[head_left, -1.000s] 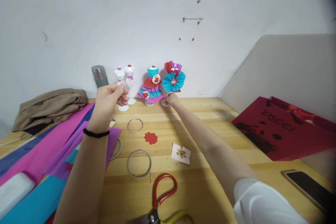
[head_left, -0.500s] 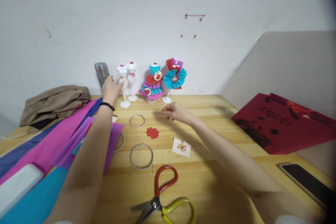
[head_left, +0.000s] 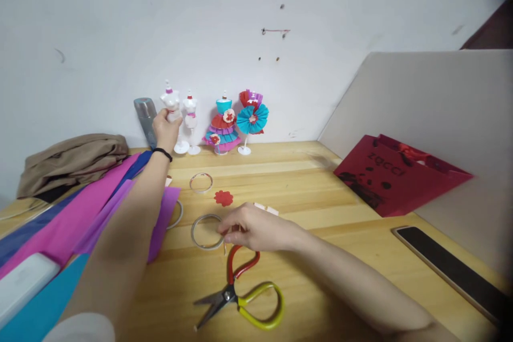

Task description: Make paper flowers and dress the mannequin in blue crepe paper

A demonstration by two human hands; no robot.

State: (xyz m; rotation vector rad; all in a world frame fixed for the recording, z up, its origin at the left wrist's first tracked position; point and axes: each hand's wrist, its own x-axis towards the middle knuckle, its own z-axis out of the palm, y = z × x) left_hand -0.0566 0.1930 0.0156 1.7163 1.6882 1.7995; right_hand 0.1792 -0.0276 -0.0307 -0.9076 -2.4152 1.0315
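Red paper flower (head_left: 223, 198): lies flat and loose on the table (head_left: 308, 171); directions here are read from it, with 12 o'clock toward the wall (head_left: 200, 10).
Dressed dolls: two stand upright near the wall. The ruffled doll (head_left: 223, 127), at 12 o'clock, wears a full layered paper dress; the blue-flower doll (head_left: 253, 117), between 12 and 1 o'clock, wears a large pleated bloom and a collar. Both look finished, as a judgement.
White dolls: the nearer doll (head_left: 170, 99), at 11 o'clock, and the farther doll (head_left: 191, 118), just beside it toward 3 o'clock, show only small bands and little else. These two look like what is left.
Left hand (head_left: 166, 128): far forward on a nearly straight arm, back of the hand to the camera, closed around the nearer doll's waist; thumb in front, most fingers hidden. The doll is upright; whether its base touches the table, I cannot tell.
Right hand (head_left: 254, 227): at 5 o'clock, knuckles up, forearm coming in from 4 o'clock. Its fingers are curled by the edge of a thin ring (head_left: 207, 248) at 7 o'clock; whether they pinch it, I cannot tell.
Scissors (head_left: 228, 293): at 6 o'clock, blades parted toward 8 o'clock, unheld.
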